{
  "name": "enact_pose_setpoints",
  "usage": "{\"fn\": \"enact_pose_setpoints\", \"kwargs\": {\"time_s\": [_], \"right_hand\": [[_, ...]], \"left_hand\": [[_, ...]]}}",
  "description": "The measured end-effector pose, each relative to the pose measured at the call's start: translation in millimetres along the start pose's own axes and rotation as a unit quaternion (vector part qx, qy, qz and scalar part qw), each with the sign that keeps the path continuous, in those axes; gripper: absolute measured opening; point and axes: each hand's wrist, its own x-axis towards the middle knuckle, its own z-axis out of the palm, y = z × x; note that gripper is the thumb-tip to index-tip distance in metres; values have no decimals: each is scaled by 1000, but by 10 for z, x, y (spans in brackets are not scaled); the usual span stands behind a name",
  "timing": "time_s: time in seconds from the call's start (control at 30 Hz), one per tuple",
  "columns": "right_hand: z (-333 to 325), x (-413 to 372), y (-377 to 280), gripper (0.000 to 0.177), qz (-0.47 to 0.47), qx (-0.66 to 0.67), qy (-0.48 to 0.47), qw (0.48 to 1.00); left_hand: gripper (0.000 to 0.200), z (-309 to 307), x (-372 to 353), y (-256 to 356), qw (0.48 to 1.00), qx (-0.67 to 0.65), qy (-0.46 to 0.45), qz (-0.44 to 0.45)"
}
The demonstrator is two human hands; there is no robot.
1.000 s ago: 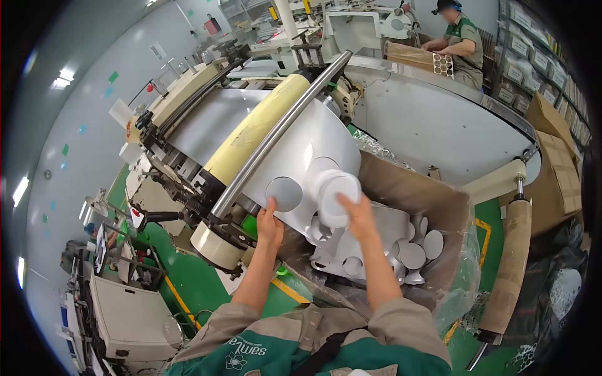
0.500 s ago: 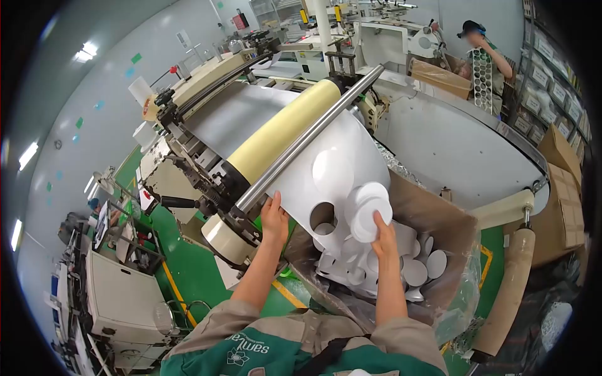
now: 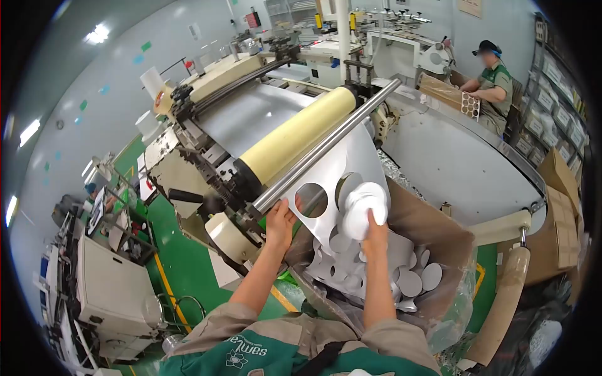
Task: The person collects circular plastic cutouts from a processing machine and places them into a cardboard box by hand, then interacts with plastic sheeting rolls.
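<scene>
White sheet (image 3: 355, 153) with large round holes hangs from under a steel bar (image 3: 332, 143) beside a yellow roller (image 3: 298, 135). At the sheet's left edge, just below the bar, is my left hand (image 3: 281, 222), with some fingers behind the sheet; whether it grips the edge is hard to tell. My right hand (image 3: 375, 237) is closed on several overlapping white discs (image 3: 364, 210) in front of the sheet. Below, a lined cardboard box (image 3: 439, 241) holds loose discs (image 3: 411, 283) and cut sheet pieces.
A black machine handle (image 3: 185, 196) sticks out at the left. A brown-wrapped roll (image 3: 506, 301) stands right of the box. A co-worker (image 3: 494, 91) sits at the back right near another box (image 3: 442, 89). Shelves line the right wall.
The sheet has advanced, showing a hole by my left hand. My left hand has shifted to the sheet's edge beside that hole. The co-worker has lowered a perforated piece.
</scene>
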Motion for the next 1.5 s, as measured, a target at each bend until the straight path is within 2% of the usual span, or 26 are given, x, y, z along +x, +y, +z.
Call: {"fn": "enact_pose_setpoints", "kwargs": {"time_s": [0.07,0.1,0.23,0.27,0.33,0.4,0.5,0.6,0.73,0.8,0.87,0.93,0.97,1.0,1.07,1.13,1.17,1.2,1.27,1.3,1.4,1.43,1.5], "right_hand": [[-329,151,-7,47,-80,20,-21,996],[-345,124,-85,45,-76,25,-27,996],[-139,21,-195,43,-25,7,-51,998],[-20,-43,-236,54,4,-8,-74,997],[259,-136,-281,59,39,-80,-148,985],[407,69,228,47,-22,-160,-50,986],[783,-13,146,48,26,-211,-207,955],[718,-7,199,49,-25,-179,-213,960],[269,136,189,43,1,-13,-43,999],[40,214,54,46,-51,15,-43,998],[19,144,-137,44,-21,70,-29,997],[52,144,-213,43,-11,84,-53,995],[115,153,-208,43,-22,68,-55,996],[158,175,-189,43,-31,40,-84,995],[437,74,-206,44,-3,10,-96,995],[656,22,-139,49,-22,-27,-128,991],[705,41,-88,48,0,-94,-136,986],[736,53,-6,46,2,-131,-150,980],[785,70,177,43,-15,-177,-182,967],[815,59,192,44,-2,-192,-228,955],[727,-61,156,47,-16,-163,-210,964],[598,-1,222,47,-46,-194,-170,965],[332,69,135,46,-39,-102,-77,991]], "left_hand": [[28,21,50,44,1000,-10,-4,20],[28,69,42,86,999,-22,-10,24],[30,84,146,49,999,-33,14,38],[28,55,174,24,999,-43,2,32],[27,44,185,-53,997,-59,-20,36],[24,49,132,-138,998,-48,-35,-6],[25,128,-160,-229,998,-11,-2,-63],[27,81,-167,-178,996,25,-20,-79],[30,110,-74,-38,1000,1,5,-13],[30,-1,48,14,1000,-6,-3,5],[30,23,113,74,999,-37,22,26],[30,-191,378,-59,996,-75,32,30],[32,-295,484,-143,994,-94,20,58],[34,-123,377,18,995,-80,33,45],[36,-166,441,-3,995,-94,-7,37],[35,-92,409,-46,991,-124,-47,11],[34,8,274,-77,994,-93,-56,7],[32,13,176,-116,994,-83,-48,-51],[30,142,-95,-129,993,-61,-58,-83],[29,110,-148,-177,993,-51,-54,-95],[30,18,-208,-334,990,-13,-56,-127],[32,56,-220,-306,992,6,-49,-112],[35,175,-201,-192,998,-1,-13,-68]]}}
